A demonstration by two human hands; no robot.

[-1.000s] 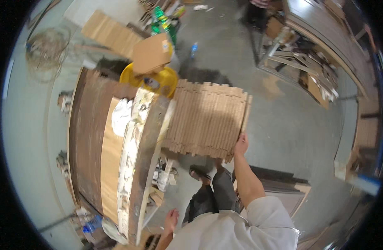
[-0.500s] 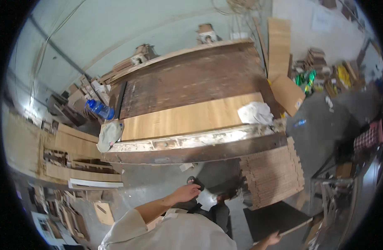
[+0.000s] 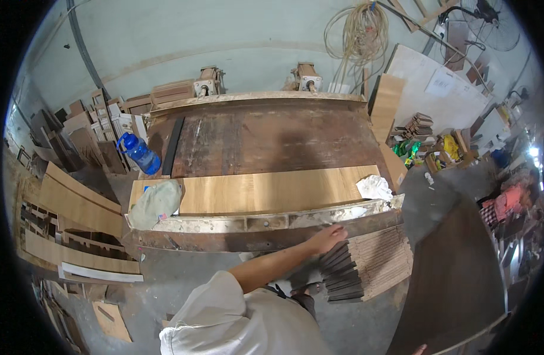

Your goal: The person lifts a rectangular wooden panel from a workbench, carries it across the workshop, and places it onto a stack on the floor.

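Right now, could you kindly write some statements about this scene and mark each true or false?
The blue bottle is left of the black strip. True.
The white cloth lies at the left end of the light board. False: the white cloth is at the light board's right end.
The right hand shows partly, by the dark panel. True.
The left hand holds the blue bottle. False: the left hand is near the brown stack.

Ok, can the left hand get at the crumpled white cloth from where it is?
Probably yes: the left hand is near the front edge of the bench, and the white cloth lies close to that edge, with only the front rail visible between them.
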